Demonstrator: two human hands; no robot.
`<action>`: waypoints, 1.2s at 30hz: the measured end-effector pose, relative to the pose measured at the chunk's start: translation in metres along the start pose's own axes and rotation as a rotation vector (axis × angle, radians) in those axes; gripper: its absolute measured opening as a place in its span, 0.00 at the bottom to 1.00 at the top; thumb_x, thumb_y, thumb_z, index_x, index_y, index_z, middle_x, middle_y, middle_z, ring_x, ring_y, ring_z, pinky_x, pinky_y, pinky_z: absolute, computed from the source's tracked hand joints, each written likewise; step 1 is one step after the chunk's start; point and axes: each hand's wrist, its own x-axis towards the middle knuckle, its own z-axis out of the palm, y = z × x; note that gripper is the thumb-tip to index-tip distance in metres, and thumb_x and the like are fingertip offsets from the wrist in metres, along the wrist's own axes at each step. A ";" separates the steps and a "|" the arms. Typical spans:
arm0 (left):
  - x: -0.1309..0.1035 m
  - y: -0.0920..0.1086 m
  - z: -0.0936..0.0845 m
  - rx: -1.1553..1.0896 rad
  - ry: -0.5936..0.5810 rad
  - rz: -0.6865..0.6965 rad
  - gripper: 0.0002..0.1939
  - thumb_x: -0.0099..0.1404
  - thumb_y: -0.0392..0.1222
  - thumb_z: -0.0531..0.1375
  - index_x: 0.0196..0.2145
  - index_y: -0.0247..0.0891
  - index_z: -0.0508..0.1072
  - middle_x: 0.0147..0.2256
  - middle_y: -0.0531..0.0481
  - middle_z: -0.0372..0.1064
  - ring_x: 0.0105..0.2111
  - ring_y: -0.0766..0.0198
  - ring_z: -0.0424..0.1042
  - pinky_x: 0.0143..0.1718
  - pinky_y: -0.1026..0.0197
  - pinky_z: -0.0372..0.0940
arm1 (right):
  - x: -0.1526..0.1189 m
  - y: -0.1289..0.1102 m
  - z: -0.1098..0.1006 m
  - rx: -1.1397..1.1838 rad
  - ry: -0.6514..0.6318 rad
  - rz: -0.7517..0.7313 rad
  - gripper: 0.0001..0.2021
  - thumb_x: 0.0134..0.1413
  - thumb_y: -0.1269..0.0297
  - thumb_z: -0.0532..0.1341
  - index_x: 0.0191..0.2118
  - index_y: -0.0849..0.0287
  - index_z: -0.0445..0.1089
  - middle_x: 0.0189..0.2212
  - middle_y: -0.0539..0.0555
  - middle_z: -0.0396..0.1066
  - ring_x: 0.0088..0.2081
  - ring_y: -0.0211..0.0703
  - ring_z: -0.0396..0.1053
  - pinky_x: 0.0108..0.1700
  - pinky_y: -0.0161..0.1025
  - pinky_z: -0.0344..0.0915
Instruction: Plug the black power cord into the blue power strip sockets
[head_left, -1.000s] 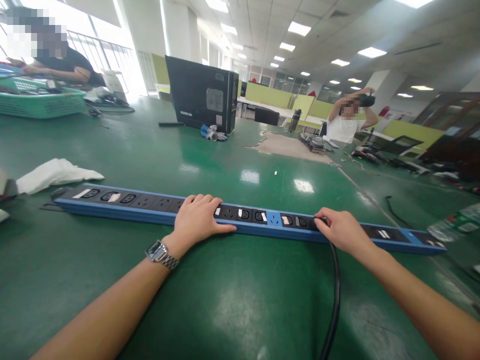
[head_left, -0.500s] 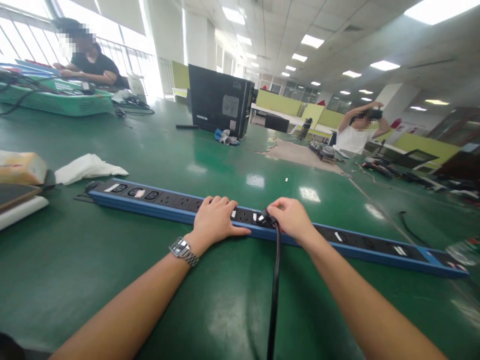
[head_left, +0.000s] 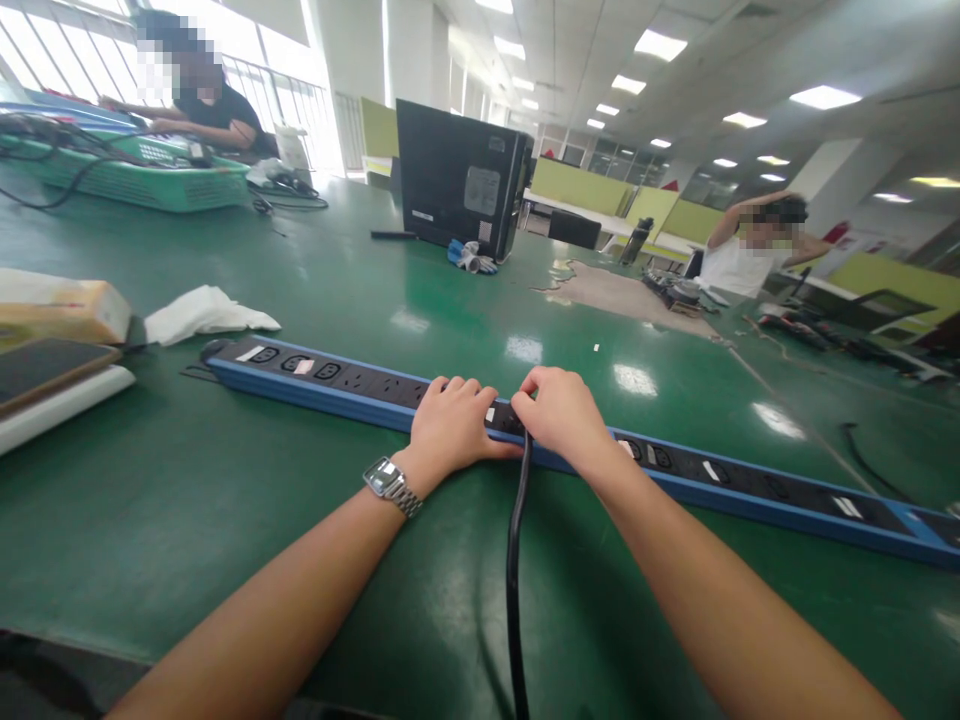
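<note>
A long blue and black power strip (head_left: 690,478) with a row of sockets lies slantwise across the green table. My left hand (head_left: 452,425) is wrapped over its middle, fingers on the far side and thumb along the near edge. Just to the right, my right hand (head_left: 559,410) is closed on a black plug at the strip's sockets; the fingers mostly hide the plug, so how deep it sits cannot be seen. A thick black cable (head_left: 514,560) runs from the plug down toward the near table edge.
Behind the strip stand a black computer case (head_left: 457,180) and blue-grey gloves (head_left: 471,257). At left are a green basket (head_left: 172,188) of cables, white tissue (head_left: 206,313) and a phone (head_left: 52,372). Two people sit beyond, at left and right.
My right hand has shifted left along the strip with the plug, closer to my left hand. The cable moved left too. The person at right has lowered their arms somewhat. The view has shifted slightly.
</note>
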 end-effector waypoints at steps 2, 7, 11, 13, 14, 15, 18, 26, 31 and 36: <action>0.000 0.000 0.000 0.002 -0.006 0.002 0.34 0.53 0.73 0.56 0.40 0.39 0.73 0.37 0.43 0.73 0.42 0.49 0.69 0.47 0.48 0.57 | 0.003 -0.002 -0.001 -0.004 -0.038 -0.024 0.09 0.47 0.65 0.57 0.29 0.56 0.74 0.30 0.55 0.76 0.34 0.45 0.71 0.35 0.36 0.60; 0.000 0.000 -0.001 -0.002 -0.003 0.008 0.31 0.53 0.69 0.59 0.40 0.39 0.73 0.37 0.43 0.73 0.42 0.49 0.69 0.47 0.48 0.57 | -0.002 -0.005 0.010 -0.047 -0.064 -0.027 0.10 0.49 0.65 0.55 0.31 0.57 0.74 0.30 0.57 0.76 0.34 0.47 0.71 0.34 0.38 0.60; 0.000 0.000 -0.001 0.004 -0.009 0.000 0.30 0.52 0.67 0.61 0.41 0.39 0.74 0.37 0.44 0.72 0.42 0.49 0.69 0.48 0.48 0.56 | -0.011 -0.009 0.011 -0.030 -0.011 -0.011 0.10 0.50 0.65 0.55 0.32 0.58 0.74 0.29 0.57 0.75 0.32 0.46 0.71 0.33 0.38 0.59; 0.000 0.000 0.000 0.000 -0.018 -0.006 0.32 0.51 0.69 0.60 0.41 0.40 0.74 0.38 0.43 0.72 0.43 0.48 0.68 0.48 0.49 0.56 | -0.013 -0.005 -0.004 0.059 0.069 -0.010 0.10 0.51 0.64 0.55 0.31 0.58 0.74 0.28 0.55 0.75 0.31 0.44 0.70 0.33 0.37 0.58; 0.000 -0.001 0.000 -0.006 -0.019 -0.008 0.34 0.50 0.71 0.59 0.42 0.40 0.74 0.38 0.43 0.72 0.43 0.48 0.68 0.48 0.48 0.56 | -0.014 0.000 -0.016 0.116 0.120 -0.008 0.10 0.51 0.63 0.55 0.31 0.58 0.74 0.26 0.54 0.74 0.29 0.42 0.69 0.32 0.36 0.58; 0.001 -0.001 0.001 -0.012 -0.018 -0.009 0.36 0.50 0.73 0.58 0.42 0.40 0.74 0.39 0.43 0.72 0.43 0.48 0.68 0.48 0.48 0.55 | -0.015 0.007 -0.029 0.169 0.165 -0.006 0.11 0.52 0.62 0.55 0.31 0.58 0.74 0.25 0.53 0.74 0.28 0.41 0.69 0.31 0.36 0.57; 0.001 -0.003 0.001 -0.021 -0.014 -0.003 0.40 0.49 0.77 0.56 0.44 0.40 0.73 0.39 0.43 0.72 0.43 0.47 0.68 0.48 0.48 0.55 | -0.024 0.042 -0.060 0.230 0.157 0.002 0.11 0.50 0.59 0.57 0.31 0.59 0.74 0.20 0.50 0.71 0.23 0.39 0.65 0.28 0.35 0.55; 0.003 -0.004 0.000 0.018 -0.031 0.012 0.42 0.49 0.79 0.52 0.44 0.40 0.73 0.39 0.43 0.72 0.43 0.48 0.68 0.47 0.49 0.55 | -0.043 0.120 -0.034 0.105 -0.041 0.048 0.11 0.51 0.61 0.56 0.31 0.58 0.75 0.21 0.50 0.70 0.25 0.40 0.65 0.29 0.35 0.54; 0.003 -0.004 0.001 0.021 -0.040 0.005 0.42 0.50 0.79 0.52 0.45 0.40 0.73 0.40 0.43 0.72 0.43 0.47 0.68 0.47 0.49 0.55 | -0.044 0.105 -0.024 -0.001 -0.032 0.007 0.10 0.52 0.63 0.56 0.32 0.58 0.75 0.21 0.51 0.71 0.25 0.40 0.65 0.30 0.36 0.54; 0.004 -0.004 -0.001 0.016 -0.059 0.006 0.41 0.51 0.78 0.52 0.45 0.40 0.73 0.40 0.43 0.73 0.44 0.47 0.68 0.48 0.48 0.56 | -0.052 0.108 -0.045 0.095 0.145 0.025 0.12 0.54 0.61 0.56 0.34 0.59 0.75 0.23 0.52 0.73 0.25 0.40 0.67 0.30 0.36 0.55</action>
